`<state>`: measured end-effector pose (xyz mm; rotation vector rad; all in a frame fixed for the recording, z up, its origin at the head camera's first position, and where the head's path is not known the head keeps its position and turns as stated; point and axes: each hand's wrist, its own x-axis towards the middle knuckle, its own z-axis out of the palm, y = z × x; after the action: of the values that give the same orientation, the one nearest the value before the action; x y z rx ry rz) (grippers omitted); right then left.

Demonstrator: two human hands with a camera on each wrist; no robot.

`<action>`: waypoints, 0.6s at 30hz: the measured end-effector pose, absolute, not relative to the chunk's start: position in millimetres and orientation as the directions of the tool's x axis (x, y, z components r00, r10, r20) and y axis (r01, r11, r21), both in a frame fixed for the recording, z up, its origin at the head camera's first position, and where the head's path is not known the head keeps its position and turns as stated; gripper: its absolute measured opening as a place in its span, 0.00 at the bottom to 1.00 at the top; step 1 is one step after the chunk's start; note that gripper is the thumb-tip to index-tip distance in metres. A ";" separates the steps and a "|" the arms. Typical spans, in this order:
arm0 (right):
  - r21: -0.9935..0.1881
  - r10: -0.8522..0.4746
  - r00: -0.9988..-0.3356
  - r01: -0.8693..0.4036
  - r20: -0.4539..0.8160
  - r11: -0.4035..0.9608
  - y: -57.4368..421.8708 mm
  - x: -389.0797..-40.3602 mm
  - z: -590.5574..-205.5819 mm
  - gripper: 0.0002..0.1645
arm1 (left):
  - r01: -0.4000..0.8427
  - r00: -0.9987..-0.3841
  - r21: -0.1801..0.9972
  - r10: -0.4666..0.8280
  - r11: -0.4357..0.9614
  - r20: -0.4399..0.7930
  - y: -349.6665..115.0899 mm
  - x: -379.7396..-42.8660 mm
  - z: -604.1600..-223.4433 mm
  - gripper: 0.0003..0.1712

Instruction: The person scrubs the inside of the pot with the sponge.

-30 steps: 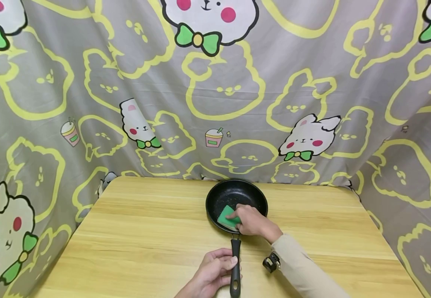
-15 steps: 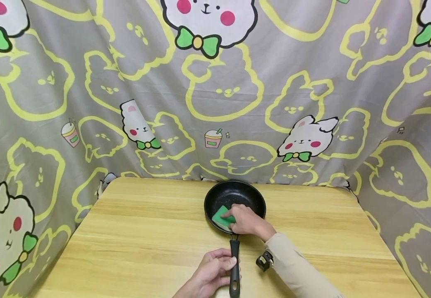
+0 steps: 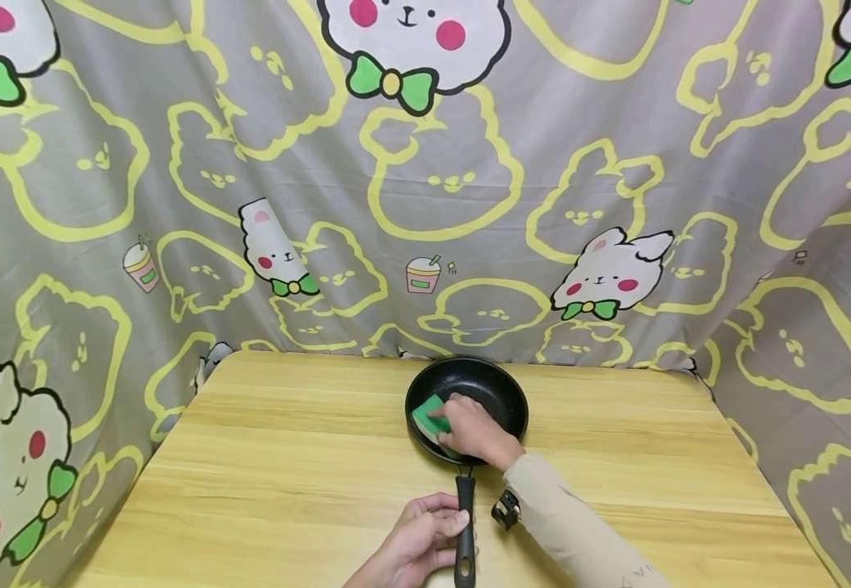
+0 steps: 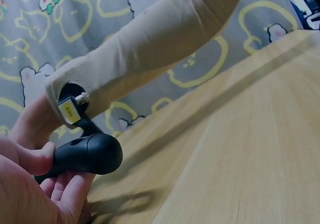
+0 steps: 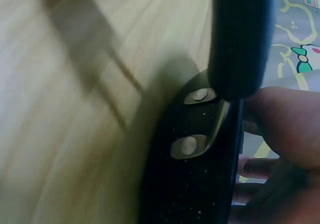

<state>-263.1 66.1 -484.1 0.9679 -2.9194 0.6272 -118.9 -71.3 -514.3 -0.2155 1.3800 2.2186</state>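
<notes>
A black frying pan (image 3: 502, 400) sits toward the back of the table, its handle (image 3: 465, 531) pointing at me. My left hand (image 3: 421, 539) grips that handle, thumb on top and fingers underneath; the left wrist view shows the handle's rounded end (image 4: 102, 154) sticking out past the thumb. Inside the pan, at its left side, my right hand (image 3: 473, 429) holds a green scouring sponge (image 3: 429, 408) against the surface. From the right wrist, the pan's speckled outer wall (image 5: 200, 184) and its rivets show, with the right hand (image 5: 285, 134) beyond the rim; the sponge is hidden there.
The wooden table (image 3: 286, 465) spreads out on both sides of the pan. A patterned grey curtain (image 3: 337, 180) hangs close behind its back edge and along the sides. A small black device (image 3: 506, 510) is strapped at the right wrist, below the beige sleeve (image 3: 572, 523).
My right hand has slid the sponge leftward and slightly away from me inside the pan, the forearm following. The left hand keeps its grip on the handle, and the pan stays nearly in place.
</notes>
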 end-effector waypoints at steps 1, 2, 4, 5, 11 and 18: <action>-0.366 -0.571 -0.811 -0.574 0.128 0.733 65.4 -264.6 -484.3 0.22 | -0.498 -0.857 0.793 0.341 -0.351 -0.387 -70.9 -118.5 -513.9 0.08; -0.364 -0.569 -0.812 -0.572 0.127 0.735 64.9 -265.9 -484.1 0.22 | -0.496 -0.858 0.794 0.341 -0.351 -0.385 -70.4 -118.1 -513.5 0.08; -0.360 -0.565 -0.816 -0.568 0.125 0.740 63.9 -268.6 -483.7 0.22 | -0.498 -0.858 0.793 0.335 -0.350 -0.390 -69.8 -117.2 -512.7 0.08; -0.361 -0.564 -0.817 -0.566 0.122 0.741 63.3 -269.7 -483.4 0.22 | -0.499 -0.857 0.794 0.332 -0.348 -0.394 -69.7 -117.0 -512.3 0.08; -0.357 -0.550 -0.825 -0.557 0.131 0.750 60.8 -276.3 -483.4 0.21 | -0.513 -0.849 0.793 0.331 -0.329 -0.412 -69.6 -117.4 -510.8 0.07; -0.352 -0.535 -0.837 -0.539 0.117 0.766 62.0 -283.7 -484.4 0.22 | -0.488 -0.864 0.800 0.323 -0.349 -0.386 -67.3 -115.5 -512.2 0.07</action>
<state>-283.7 62.0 -484.4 0.8947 -2.9422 0.5911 -115.5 -67.3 -512.2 -0.2186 1.4008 2.2275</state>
